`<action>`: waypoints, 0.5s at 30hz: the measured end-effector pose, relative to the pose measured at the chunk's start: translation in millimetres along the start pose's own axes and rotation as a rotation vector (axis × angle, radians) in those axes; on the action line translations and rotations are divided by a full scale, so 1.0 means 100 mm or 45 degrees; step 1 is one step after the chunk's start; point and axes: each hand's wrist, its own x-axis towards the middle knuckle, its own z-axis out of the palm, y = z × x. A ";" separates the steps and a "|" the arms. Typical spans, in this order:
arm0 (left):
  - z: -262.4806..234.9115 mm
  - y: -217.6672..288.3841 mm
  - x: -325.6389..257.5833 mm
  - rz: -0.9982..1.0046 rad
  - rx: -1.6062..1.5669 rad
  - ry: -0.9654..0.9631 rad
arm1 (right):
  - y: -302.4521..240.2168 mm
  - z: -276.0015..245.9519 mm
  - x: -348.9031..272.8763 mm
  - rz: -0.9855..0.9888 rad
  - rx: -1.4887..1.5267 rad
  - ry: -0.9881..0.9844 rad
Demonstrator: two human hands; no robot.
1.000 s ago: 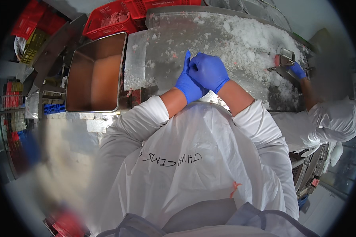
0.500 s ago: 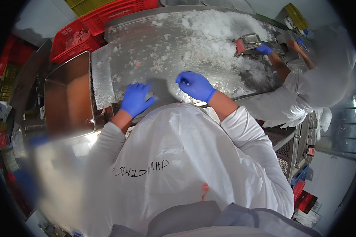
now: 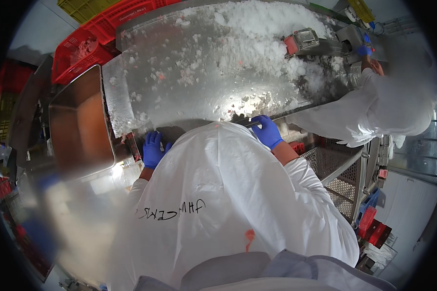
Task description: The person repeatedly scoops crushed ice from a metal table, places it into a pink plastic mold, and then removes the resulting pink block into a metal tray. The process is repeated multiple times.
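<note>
My left hand [image 3: 153, 149], in a blue glove, rests at the near edge of a steel worktable [image 3: 179, 104], fingers stretched and thumb apart, holding nothing. My right hand [image 3: 267, 132], also gloved in blue, is at the same edge on the other side of my white apron [image 3: 218, 179]. Its thumb and fingers close around the table's dark rim. Crushed ice [image 3: 262, 39] lies heaped at the far right of the table, with loose bits and small pink scraps scattered across the steel.
A steel tub [image 3: 102, 114] with an orange-brown inside stands left. Behind it, a red crate [image 3: 65, 68] holds pinkish pieces. A metal-framed device [image 3: 307, 38] sits by the ice. At right, a co-worker's gloved hand [image 3: 365, 47] is near a steel box; a perforated metal rack [image 3: 347, 182] stands below.
Both my hands have drawn back from over the tabletop to its near edge, the right one also moving rightward. The co-worker's gloved hand has left the metal-framed device and moved right.
</note>
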 end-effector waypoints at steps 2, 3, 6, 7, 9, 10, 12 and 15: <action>-0.04 0.06 0.04 -0.023 -0.028 -0.042 | -0.03 0.00 0.03 -0.006 0.088 0.030; -0.08 0.09 0.04 -0.044 -0.039 -0.058 | -0.03 0.00 0.09 -0.017 0.133 0.040; -0.13 0.18 0.07 -0.062 -0.028 -0.056 | 0.06 -0.07 0.26 -0.121 0.050 0.069; -0.17 0.21 0.08 -0.090 -0.034 -0.083 | 0.09 -0.09 0.35 -0.158 0.030 0.151; -0.27 0.29 0.09 -0.151 -0.048 -0.135 | 0.18 -0.15 0.54 -0.238 -0.010 0.313; -0.24 0.28 0.07 -0.150 -0.043 -0.130 | 0.28 -0.22 0.66 -0.224 -0.049 0.287; -0.22 0.26 0.01 -0.164 -0.030 -0.109 | 0.58 -0.33 1.00 -0.314 -0.066 0.374; -0.20 0.28 0.06 -0.182 0.060 -0.154 | 0.88 -0.62 1.51 -0.237 -0.208 0.493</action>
